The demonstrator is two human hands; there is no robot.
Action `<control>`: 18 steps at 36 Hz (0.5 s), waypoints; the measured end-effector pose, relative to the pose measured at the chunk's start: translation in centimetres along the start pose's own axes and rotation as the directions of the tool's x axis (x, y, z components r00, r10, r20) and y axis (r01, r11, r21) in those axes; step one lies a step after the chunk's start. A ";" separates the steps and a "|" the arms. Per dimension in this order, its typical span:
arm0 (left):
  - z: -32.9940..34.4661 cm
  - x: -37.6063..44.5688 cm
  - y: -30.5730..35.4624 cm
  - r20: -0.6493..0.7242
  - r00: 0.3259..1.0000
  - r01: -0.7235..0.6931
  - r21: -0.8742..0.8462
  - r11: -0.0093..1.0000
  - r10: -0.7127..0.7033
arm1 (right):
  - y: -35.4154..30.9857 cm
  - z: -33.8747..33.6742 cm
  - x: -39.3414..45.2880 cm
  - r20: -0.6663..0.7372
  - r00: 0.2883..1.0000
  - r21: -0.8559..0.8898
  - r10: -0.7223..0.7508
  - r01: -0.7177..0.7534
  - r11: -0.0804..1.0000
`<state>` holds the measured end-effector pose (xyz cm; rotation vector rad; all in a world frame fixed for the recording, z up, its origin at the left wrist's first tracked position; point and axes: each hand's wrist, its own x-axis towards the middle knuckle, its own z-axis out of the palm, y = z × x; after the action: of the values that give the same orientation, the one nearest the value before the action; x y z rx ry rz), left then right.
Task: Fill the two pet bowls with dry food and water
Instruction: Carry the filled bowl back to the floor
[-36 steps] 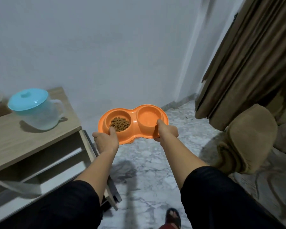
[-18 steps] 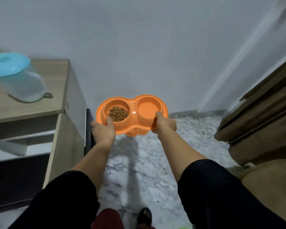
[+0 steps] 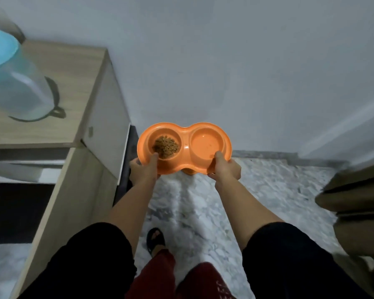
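An orange double pet bowl (image 3: 185, 143) is held in the air over the marble floor, close to the wall. Its left cup holds brown dry food (image 3: 166, 146). Whether there is water in the right cup (image 3: 206, 144) cannot be told from its orange bottom. My left hand (image 3: 144, 169) grips the near left rim, thumb on top beside the kibble. My right hand (image 3: 225, 168) grips the near right rim, thumb inside the right cup. A clear jug with a turquoise lid (image 3: 11, 83) stands on the wooden cabinet at the left.
The wooden cabinet (image 3: 73, 100) with an open shelf fills the left side, its corner near my left arm. A brown curtain and cushion (image 3: 354, 208) sit at the right. Marble floor (image 3: 268, 190) lies below the bowl, my sandalled foot (image 3: 156, 238) under it.
The view has tilted down and turned left while I stepped forward. The bowl stays gripped in both hands and now sits lower, nearer the wall's base.
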<state>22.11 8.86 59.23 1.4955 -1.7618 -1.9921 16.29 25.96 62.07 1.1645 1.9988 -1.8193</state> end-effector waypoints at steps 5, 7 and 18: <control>3.0 6.9 -2.5 -0.040 0.998 0.058 0.065 0.996 -0.055 | 2.1 4.2 6.0 0.008 1.000 0.000 0.025 -0.025 1.000; 4.3 9.6 -3.9 -0.064 0.993 0.102 0.060 0.993 -0.098 | 3.6 6.1 8.8 0.019 0.999 -0.001 0.050 -0.050 0.999; 11.2 27.5 -16.4 -0.159 0.969 0.184 -0.038 0.982 -0.188 | 14.8 16.5 25.7 0.079 0.997 0.011 -0.025 0.024 1.000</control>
<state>8.46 5.02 28.43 1.8198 -1.5825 -1.8985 2.96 20.54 31.35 1.0579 1.9714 -1.8592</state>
